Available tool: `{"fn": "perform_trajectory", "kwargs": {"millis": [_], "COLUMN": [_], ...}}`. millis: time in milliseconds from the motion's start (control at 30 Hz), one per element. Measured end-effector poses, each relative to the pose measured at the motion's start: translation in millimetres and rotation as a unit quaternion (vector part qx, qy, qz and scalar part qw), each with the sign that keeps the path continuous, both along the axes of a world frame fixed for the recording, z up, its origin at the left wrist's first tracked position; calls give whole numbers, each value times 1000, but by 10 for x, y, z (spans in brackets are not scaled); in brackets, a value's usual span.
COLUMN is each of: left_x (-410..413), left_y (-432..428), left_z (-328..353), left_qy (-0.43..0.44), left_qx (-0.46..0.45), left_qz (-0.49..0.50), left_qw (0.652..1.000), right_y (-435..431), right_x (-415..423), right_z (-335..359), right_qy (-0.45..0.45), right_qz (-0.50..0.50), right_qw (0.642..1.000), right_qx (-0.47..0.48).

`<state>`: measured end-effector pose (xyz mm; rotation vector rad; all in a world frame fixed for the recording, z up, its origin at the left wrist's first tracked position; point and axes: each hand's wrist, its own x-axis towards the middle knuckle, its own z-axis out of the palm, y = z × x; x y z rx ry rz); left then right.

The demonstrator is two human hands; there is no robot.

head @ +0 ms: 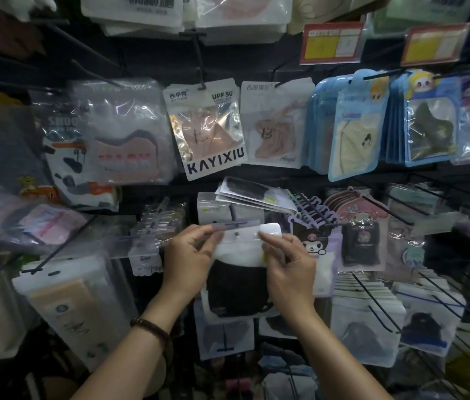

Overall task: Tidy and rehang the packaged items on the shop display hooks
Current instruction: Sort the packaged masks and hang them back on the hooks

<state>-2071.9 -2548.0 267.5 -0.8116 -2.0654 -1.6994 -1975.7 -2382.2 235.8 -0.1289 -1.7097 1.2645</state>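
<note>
A clear packet with a black face mask (238, 287) is held upright in front of the display, its white header level with a dark display hook (232, 213). My left hand (189, 259) pinches the packet's top left corner. My right hand (288, 267) grips its top right edge. The hook's tip sits just above the packet's hanging hole. Behind it on the same hook hang white packets (213, 204), and a loose stack of mask packets (256, 194) lies tilted on top of them.
Hooks full of packaged masks surround the spot: a KAYIXIU packet (212, 131) above, blue cartoon packets (354, 125) upper right, a black cartoon-character packet (313, 243) right beside my right hand, beige packets (63, 301) lower left. Bare hook rods (383, 295) jut out at right.
</note>
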Motion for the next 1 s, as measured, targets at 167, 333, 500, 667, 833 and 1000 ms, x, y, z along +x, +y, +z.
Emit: {"fn": "perform_trajectory", "kwargs": {"millis": [167,333,500,667,833,1000], "left_x": [-164,-346,-356,-441,-474,-359], "left_y": [98,250,320,336,281,182], "left_z": [-52,-177,-118,-5,53,259], "left_qy": [39,72,28,13,-8,-37], "left_qx": [-26,-219,-348,-373,-399,-287], "left_qz": [39,120,95,68,39,22], "left_qw": [998,966,932,925,916,957], "right_y": [0,-4,-45,-28,-71,-19], "right_x": [-158,-319,-454,-536,-473,-183], "right_z": [71,138,248,368,457,568], "right_qy": [-114,-245,-363,-414,-426,-447], "right_qz": [-57,-40,-6,5,-14,-11], "right_qw": [990,957,918,895,882,864], "right_qx": [55,151,157,168,202,231]}}
